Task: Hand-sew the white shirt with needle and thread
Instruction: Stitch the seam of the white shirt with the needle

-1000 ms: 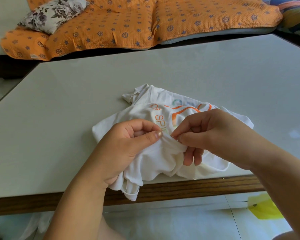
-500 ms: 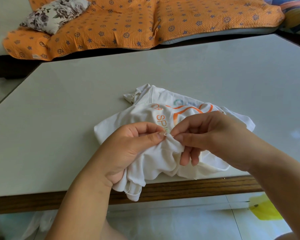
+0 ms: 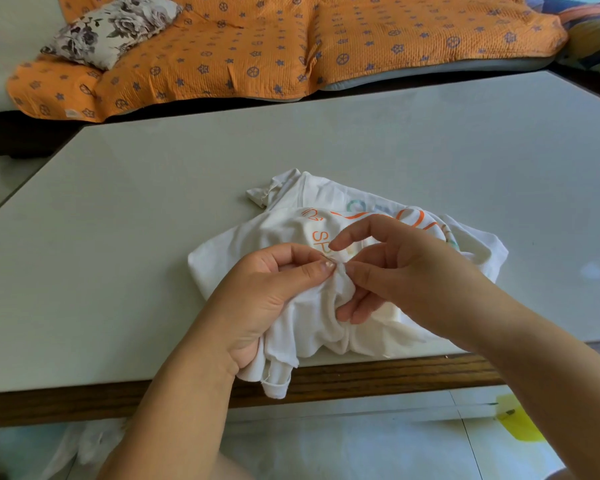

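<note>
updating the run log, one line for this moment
left hand: pinches white shirt fold | right hand: pinches same fold | white shirt: overhangs table edge

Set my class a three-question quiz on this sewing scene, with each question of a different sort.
1. True or false: the white shirt lies spread flat on the table.
2. The shirt's printed lettering is: A orange, B black, C purple.
3. Which has its forefinger raised off the cloth, the left hand or the right hand?

Key: 1 false, it is bunched up; 2 A; 3 the right hand.
</note>
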The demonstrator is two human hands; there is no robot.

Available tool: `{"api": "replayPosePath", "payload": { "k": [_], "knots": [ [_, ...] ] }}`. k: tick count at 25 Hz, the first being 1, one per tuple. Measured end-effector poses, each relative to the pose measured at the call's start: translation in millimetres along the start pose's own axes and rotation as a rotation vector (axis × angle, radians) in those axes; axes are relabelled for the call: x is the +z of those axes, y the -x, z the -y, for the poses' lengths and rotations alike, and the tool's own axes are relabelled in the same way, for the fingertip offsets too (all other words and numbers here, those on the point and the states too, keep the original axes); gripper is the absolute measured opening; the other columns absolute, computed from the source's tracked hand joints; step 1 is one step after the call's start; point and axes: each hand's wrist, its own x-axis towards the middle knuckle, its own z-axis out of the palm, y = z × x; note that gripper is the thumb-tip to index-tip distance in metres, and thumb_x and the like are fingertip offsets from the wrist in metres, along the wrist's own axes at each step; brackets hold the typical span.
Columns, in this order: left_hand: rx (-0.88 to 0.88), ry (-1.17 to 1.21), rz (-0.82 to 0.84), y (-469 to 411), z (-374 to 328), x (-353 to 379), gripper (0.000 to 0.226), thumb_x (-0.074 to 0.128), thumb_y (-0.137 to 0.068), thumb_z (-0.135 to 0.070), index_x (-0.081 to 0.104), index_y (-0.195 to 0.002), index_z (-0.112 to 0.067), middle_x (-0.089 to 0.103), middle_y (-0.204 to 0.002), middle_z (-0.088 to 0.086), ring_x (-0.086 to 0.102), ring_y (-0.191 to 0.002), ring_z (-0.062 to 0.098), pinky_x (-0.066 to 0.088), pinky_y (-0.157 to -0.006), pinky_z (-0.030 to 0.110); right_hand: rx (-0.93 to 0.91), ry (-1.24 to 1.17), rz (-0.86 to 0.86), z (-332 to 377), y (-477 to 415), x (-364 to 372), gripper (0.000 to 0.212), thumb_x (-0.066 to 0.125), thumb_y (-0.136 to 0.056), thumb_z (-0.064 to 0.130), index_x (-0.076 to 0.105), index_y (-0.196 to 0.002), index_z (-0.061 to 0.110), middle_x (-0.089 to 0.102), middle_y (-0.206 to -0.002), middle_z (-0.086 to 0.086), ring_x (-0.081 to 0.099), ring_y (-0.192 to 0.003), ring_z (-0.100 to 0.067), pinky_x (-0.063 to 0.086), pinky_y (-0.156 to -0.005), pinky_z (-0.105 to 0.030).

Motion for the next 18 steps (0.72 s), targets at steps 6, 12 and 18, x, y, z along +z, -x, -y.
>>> {"api": "replayPosePath", "payload": {
  "k": [6, 12, 18],
  "knots": [
    [0.008, -0.039, -0.009, -0.7, 3.1, 2.8, 0.017, 0.076, -0.066, -0.024, 0.073, -0.080, -0.014, 0.075, -0.083, 0.010, 0.072, -0.078, 0.018, 0.057, -0.072, 0.025, -0.057, 0.051, -0.119, -3.4, 2.3, 14.2, 0.013, 0.056, -0.095, 0.014, 0.064, -0.089, 0.022, 0.071, -0.071, -0.007, 0.072, -0.061, -0.018, 0.061, -0.067, -0.038],
    [-0.053, -0.112, -0.003, 1.9, 1.4, 0.1, 0.029, 0.079, -0.059, -0.034, 0.079, -0.084, -0.019, 0.077, -0.092, 0.009, 0.072, -0.087, 0.019, 0.054, -0.087, 0.034, -0.148, 0.090, -0.354, -4.3, -6.6, 12.4, 0.013, 0.051, -0.099, 0.020, 0.057, -0.089, 0.018, 0.072, -0.080, 0.003, 0.060, -0.045, -0.016, 0.041, -0.043, -0.017],
    [-0.047, -0.119, -0.031, 0.2, 1.0, 0.0, 0.025, 0.078, -0.056, -0.035, 0.079, -0.079, -0.023, 0.077, -0.086, 0.003, 0.071, -0.082, 0.012, 0.051, -0.078, 0.028, 0.080, -0.735, -0.331, 2.7, -15.9, -11.9, 0.013, 0.044, -0.100, 0.006, 0.052, -0.091, 0.009, 0.060, -0.061, -0.009, 0.060, -0.047, -0.018, 0.047, -0.041, -0.022]
  ]
}}
